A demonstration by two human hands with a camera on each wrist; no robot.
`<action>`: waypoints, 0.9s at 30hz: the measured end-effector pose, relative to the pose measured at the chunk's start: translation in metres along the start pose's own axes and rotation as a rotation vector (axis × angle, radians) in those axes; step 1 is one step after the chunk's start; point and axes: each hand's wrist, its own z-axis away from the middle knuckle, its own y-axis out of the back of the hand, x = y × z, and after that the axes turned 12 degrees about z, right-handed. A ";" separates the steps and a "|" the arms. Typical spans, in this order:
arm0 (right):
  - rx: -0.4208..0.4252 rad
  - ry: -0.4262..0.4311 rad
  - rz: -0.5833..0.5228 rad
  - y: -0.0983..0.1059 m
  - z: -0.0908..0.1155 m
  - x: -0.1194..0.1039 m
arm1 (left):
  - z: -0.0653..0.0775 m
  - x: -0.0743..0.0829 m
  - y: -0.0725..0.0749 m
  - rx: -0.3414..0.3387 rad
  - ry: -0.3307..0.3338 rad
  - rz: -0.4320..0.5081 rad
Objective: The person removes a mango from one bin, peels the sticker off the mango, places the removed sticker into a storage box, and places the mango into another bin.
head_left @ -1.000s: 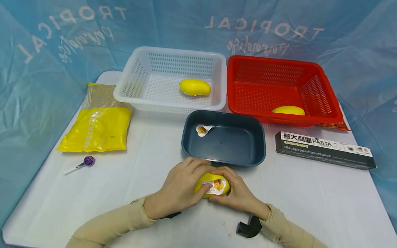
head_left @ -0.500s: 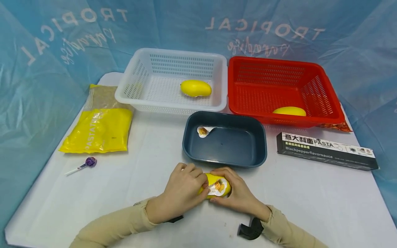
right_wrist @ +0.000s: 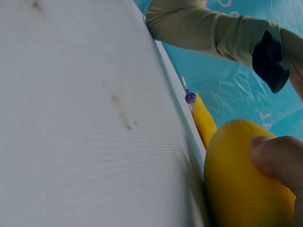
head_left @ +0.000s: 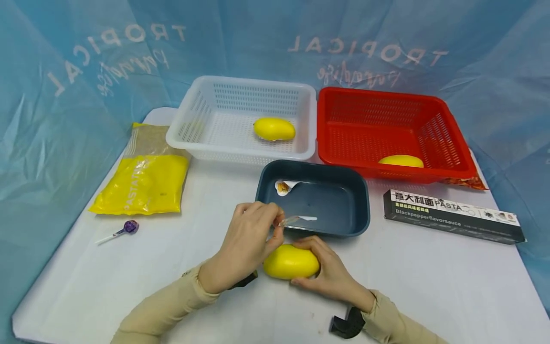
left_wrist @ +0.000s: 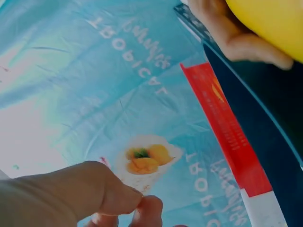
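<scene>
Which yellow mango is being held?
The mango gripped by the right hand, outside any basket; one lies in the white basket, another in the red basket.

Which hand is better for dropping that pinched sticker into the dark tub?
Probably the left hand: it pinches the sticker beside the dark tub, while the right hand holds a mango.

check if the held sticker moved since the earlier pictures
Yes: in the head view, the sticker moved off the held mango, upward toward the dark tray.
</scene>
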 end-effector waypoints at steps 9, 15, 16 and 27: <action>-0.013 0.020 -0.011 -0.002 -0.001 0.001 | -0.028 -0.019 -0.013 -0.114 0.082 -0.041; -0.017 0.039 -0.010 -0.006 -0.001 0.001 | -0.052 -0.035 -0.025 -0.252 0.132 -0.092; -0.014 0.042 -0.007 -0.006 -0.001 0.001 | -0.055 -0.037 -0.028 -0.275 0.138 -0.097; 0.016 0.042 0.027 -0.003 -0.001 0.004 | -0.068 -0.059 -0.048 -0.529 0.256 -0.155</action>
